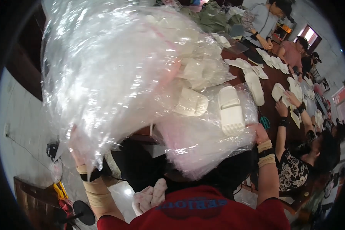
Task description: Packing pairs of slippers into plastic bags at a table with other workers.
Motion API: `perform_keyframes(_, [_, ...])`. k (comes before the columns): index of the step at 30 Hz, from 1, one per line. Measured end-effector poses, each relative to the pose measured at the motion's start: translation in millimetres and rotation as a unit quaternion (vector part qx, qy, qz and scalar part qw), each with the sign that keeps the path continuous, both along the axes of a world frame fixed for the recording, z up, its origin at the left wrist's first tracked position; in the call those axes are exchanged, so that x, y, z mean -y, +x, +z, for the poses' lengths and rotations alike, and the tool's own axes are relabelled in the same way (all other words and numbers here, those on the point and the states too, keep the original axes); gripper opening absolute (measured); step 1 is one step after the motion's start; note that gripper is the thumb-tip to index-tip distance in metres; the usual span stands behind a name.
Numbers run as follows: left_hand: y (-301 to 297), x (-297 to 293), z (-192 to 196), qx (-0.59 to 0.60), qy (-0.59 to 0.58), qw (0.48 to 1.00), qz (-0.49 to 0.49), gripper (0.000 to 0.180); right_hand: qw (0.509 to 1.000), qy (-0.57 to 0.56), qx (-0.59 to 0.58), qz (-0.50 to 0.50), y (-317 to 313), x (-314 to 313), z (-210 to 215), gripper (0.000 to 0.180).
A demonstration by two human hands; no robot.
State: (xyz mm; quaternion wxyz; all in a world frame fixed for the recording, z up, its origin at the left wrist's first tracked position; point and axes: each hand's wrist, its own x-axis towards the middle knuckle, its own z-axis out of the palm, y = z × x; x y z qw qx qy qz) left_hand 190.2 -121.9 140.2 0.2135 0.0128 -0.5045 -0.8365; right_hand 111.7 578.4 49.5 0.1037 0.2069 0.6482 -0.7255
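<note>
A large, shiny clear plastic bag (103,76) billows up across the left and middle of the view. My left hand (77,147) grips its lower left side, the fingers partly veiled by the film. My right hand (260,134) is closed on the right edge of the film. On or under the plastic between my hands lie a white slide sandal (230,111) with a ridged heel and a second white sandal (191,102). More pale sandals (195,71) show blurrily through the film behind them.
A brown table (272,76) runs to the far right, with several white sandals (253,86) and teal-handled scissors (264,122) on it. Co-workers sit or stand along it; one co-worker's hands (289,101) handle a sandal to my right. A round black stand (83,212) is at lower left.
</note>
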Motion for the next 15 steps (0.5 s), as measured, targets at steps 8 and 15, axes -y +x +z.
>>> perform_keyframes(8, [-77.0,-193.9,21.2,0.024,0.073,0.968,-0.238,0.057,0.999,0.012,-0.037,0.001,38.5,-55.8,-24.0,0.018])
perform_keyframes(15, [-151.9,-230.1,51.1,-0.172,-0.441,0.881,-0.017,0.053,0.959,0.276,-0.054,0.048,-0.9,-68.0,-39.5,0.061])
